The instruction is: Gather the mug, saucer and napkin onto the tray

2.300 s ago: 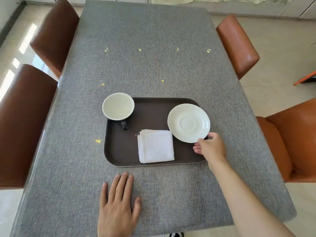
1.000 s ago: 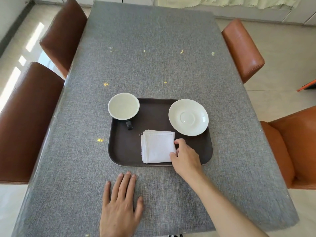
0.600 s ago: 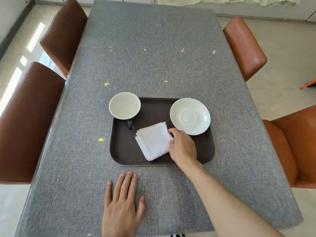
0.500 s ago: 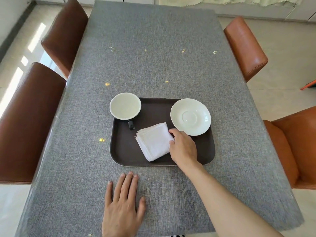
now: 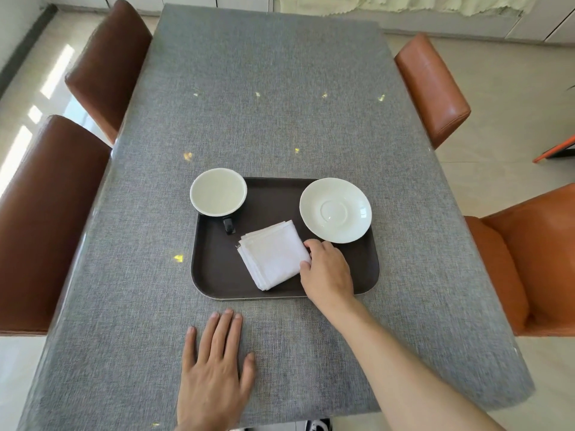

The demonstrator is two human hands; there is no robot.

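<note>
A dark brown tray (image 5: 217, 275) lies on the grey table. On it, at the far left corner, stands a mug (image 5: 218, 191), white inside with a dark handle pointing toward me. A white saucer (image 5: 335, 209) rests at the tray's far right. A folded white napkin (image 5: 272, 255) lies turned at an angle in the tray's middle. My right hand (image 5: 326, 272) is on the tray, its fingertips touching the napkin's right corner. My left hand (image 5: 216, 371) lies flat, fingers apart, on the table in front of the tray.
The grey table (image 5: 264, 88) stretches far beyond the tray. Two dark brown chairs (image 5: 46, 213) stand along the left side and two orange-brown chairs (image 5: 529, 259) along the right. The table's near edge is just below my left hand.
My right hand left the saucer, moved left to the napkin and turned it to an angle on the tray. In the last half second little has moved. My left hand stayed flat.
</note>
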